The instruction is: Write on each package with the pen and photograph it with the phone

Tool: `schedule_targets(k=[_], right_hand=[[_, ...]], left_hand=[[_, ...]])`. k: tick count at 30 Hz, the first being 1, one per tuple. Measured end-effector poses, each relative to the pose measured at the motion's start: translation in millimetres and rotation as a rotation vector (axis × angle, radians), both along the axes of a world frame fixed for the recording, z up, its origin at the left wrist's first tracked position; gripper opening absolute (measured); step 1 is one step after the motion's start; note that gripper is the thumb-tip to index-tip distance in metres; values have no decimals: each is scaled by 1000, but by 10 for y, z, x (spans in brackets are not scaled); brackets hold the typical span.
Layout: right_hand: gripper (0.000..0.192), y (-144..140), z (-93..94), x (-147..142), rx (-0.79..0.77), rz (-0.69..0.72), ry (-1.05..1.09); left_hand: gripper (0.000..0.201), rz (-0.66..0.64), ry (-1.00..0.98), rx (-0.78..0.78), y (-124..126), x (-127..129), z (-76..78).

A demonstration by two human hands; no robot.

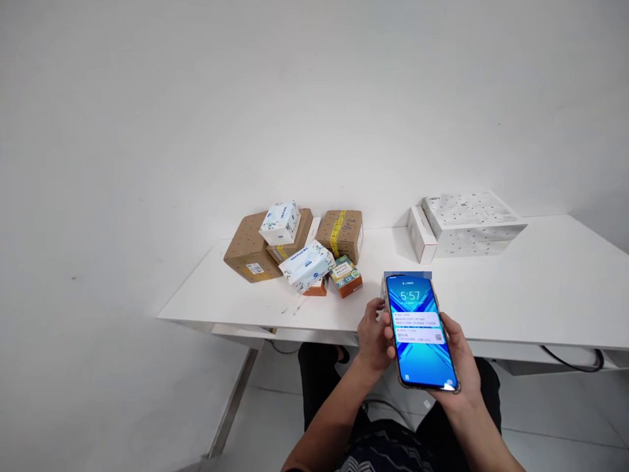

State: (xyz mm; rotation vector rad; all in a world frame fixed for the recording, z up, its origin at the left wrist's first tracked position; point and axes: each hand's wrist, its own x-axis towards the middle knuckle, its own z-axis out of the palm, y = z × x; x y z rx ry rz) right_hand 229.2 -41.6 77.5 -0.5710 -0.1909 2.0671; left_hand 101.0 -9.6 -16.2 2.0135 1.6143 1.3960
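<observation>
A smartphone [421, 359] with a lit blue screen, showing 5:57 and two notifications, is held face up over the table's front edge. My right hand [464, 357] grips it from the right, thumb side along its edge, with fingertips showing at its left edge. My left hand [372, 337] is closed beside the phone's left edge, its fingers curled. A sliver of something pale shows above those fingers, mostly hidden behind the phone, so what the left hand holds cannot be made out.
On the white table [236, 301], at left, are brown cartons [249, 246], a tissue pack [281, 223] on top, another tissue pack [307, 267] leaning, and a green-orange box [346, 275]. A slim white box [421, 235] and large white box [474, 226] stand right, against the wall.
</observation>
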Motion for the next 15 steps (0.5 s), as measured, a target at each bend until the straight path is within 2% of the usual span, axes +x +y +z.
schedule_targets(k=[4,7,9,11,12,15], right_hand=[[51,-3,56,233,-18,-186,-209],[58,65,-6,506,39,-394,-485],[59,160,-147,714,82,-540,-794],[62,278,-354,921,111,-658,-1232],[64,336,-469,1017,129,-658,-1483],[65,483,-796,1229,247,-485,-2067]], left_hand=[[35,-20,216,47,-1,2,86],[35,-11,253,60,-7,10,129],[35,-13,248,68,-8,14,135],[35,-17,241,74,-7,16,134],[35,-18,239,76,-7,17,134],[34,-12,238,68,-5,21,137]])
